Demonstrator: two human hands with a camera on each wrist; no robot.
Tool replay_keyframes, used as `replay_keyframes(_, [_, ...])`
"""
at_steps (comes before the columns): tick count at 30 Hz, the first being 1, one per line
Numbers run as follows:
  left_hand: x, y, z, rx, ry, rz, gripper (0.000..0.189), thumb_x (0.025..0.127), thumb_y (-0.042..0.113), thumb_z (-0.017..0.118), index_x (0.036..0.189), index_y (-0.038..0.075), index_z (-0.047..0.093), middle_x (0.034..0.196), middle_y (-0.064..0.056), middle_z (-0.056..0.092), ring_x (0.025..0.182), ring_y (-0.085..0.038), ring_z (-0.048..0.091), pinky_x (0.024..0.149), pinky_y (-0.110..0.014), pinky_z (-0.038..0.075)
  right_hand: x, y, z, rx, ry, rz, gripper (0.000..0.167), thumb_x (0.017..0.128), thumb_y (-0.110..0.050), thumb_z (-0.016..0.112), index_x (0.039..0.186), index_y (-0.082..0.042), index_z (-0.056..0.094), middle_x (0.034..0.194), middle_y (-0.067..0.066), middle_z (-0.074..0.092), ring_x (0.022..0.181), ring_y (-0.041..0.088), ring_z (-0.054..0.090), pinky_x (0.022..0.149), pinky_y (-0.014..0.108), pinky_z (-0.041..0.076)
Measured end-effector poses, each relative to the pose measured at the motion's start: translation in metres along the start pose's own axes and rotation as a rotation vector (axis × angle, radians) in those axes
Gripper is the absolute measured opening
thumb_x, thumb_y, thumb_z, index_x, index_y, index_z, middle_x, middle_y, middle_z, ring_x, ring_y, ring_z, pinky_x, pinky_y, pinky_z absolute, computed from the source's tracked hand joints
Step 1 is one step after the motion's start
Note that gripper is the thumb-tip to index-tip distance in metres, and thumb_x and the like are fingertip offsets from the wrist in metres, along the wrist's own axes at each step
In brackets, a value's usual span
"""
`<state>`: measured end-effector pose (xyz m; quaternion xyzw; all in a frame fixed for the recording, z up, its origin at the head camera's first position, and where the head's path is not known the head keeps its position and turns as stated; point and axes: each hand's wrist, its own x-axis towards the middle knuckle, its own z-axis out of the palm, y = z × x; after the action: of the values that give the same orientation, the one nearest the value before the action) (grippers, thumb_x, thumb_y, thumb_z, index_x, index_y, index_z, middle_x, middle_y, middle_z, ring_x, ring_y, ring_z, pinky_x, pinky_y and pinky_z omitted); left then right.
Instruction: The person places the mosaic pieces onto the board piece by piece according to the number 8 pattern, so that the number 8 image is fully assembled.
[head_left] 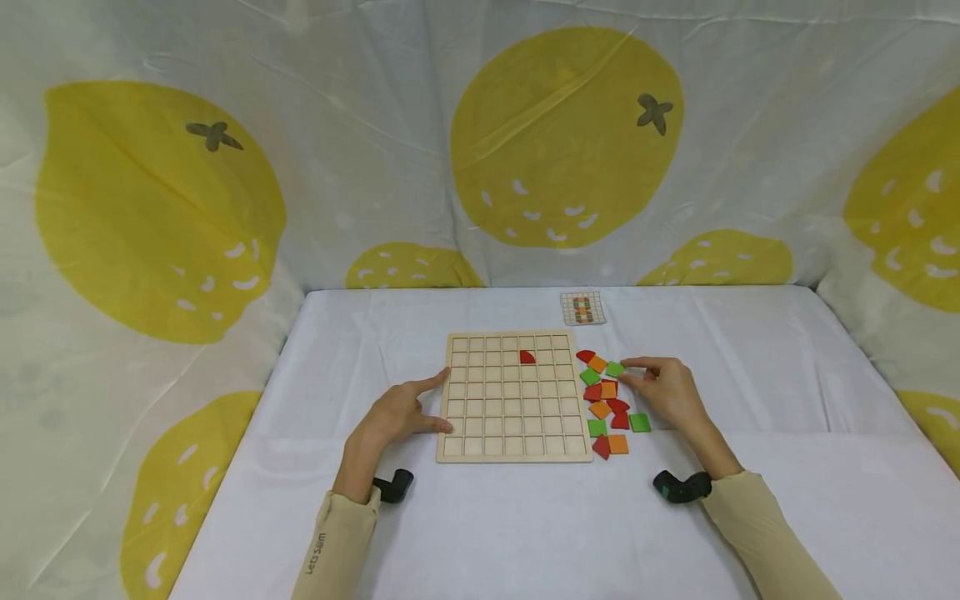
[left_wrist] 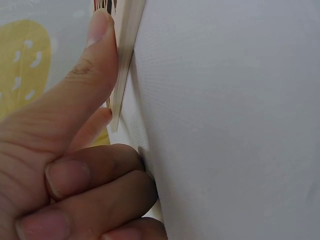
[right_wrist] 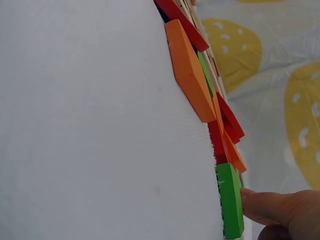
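A light wooden grid board (head_left: 514,457) lies flat on the table, with one red quarter-round tile (head_left: 528,357) in a cell near its top. My left hand (head_left: 395,414) rests at the board's left edge, thumb and index finger spread along it; the left wrist view shows the other fingers curled below the thumb (left_wrist: 92,70). To the right of the board, my right hand (head_left: 667,390) pinches a green square tile (head_left: 615,369) by its right side with thumb and index finger. In the right wrist view, a nearer green tile (right_wrist: 230,200) partly covers the fingertips.
Loose tiles lie beside the board's right edge: an orange square (head_left: 618,444), a red tile (head_left: 602,447), a green square (head_left: 640,422) and several others. A small pattern card (head_left: 582,308) lies behind them. Lemon-print cloth (head_left: 566,137) hangs at the table's back.
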<state>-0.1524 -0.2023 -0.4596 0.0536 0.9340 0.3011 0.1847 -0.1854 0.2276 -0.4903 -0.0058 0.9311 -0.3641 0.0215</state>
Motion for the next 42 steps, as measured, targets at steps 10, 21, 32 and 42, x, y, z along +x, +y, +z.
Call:
replay_keyframes(10, [0.000,0.001,0.000,0.007,0.001,0.000,0.101,0.076,0.039,0.091,0.160,0.035,0.036,0.063,0.005,0.035,0.061,-0.012,0.032,0.060,-0.029,0.029,-0.001,-0.001,0.001,0.039,-0.041,0.000,0.040,0.096,-0.022,0.075,0.132,-0.005,0.071,0.060,0.002,0.040,0.062,0.021,0.042,0.053,0.026,0.030])
replay_keyframes(21, [-0.001,0.001,0.000,-0.001,0.008,-0.021,0.100,0.076,0.040,0.091,0.160,0.036,0.037,0.066,0.003,0.038,0.064,-0.013,0.036,0.062,-0.029,0.032,0.002,-0.020,0.011,0.131,-0.093,-0.026,0.040,0.095,-0.022,0.076,0.131,-0.006,0.072,0.062,0.001,0.042,0.064,0.022,0.046,0.052,0.024,0.033])
replay_keyframes(32, [-0.001,0.001,-0.001,-0.002,0.001,-0.009,0.100,0.076,0.041,0.091,0.160,0.035,0.038,0.067,0.003,0.038,0.065,-0.013,0.036,0.060,-0.029,0.030,0.011,-0.063,0.048,0.199,-0.180,-0.163,0.034,0.091,-0.019,0.080,0.122,-0.006,0.077,0.061,-0.003,0.037,0.049,0.010,0.032,0.048,0.022,0.027])
replay_keyframes(42, [-0.001,0.000,0.000,-0.002,-0.002,-0.013,0.099,0.076,0.041,0.091,0.160,0.036,0.037,0.067,0.004,0.036,0.063,-0.012,0.034,0.059,-0.029,0.029,0.018,-0.080,0.070,0.198,-0.178,-0.235,0.034,0.089,-0.018,0.083,0.120,-0.007,0.078,0.056,-0.005,0.033,0.049,0.008,0.027,0.050,0.022,0.025])
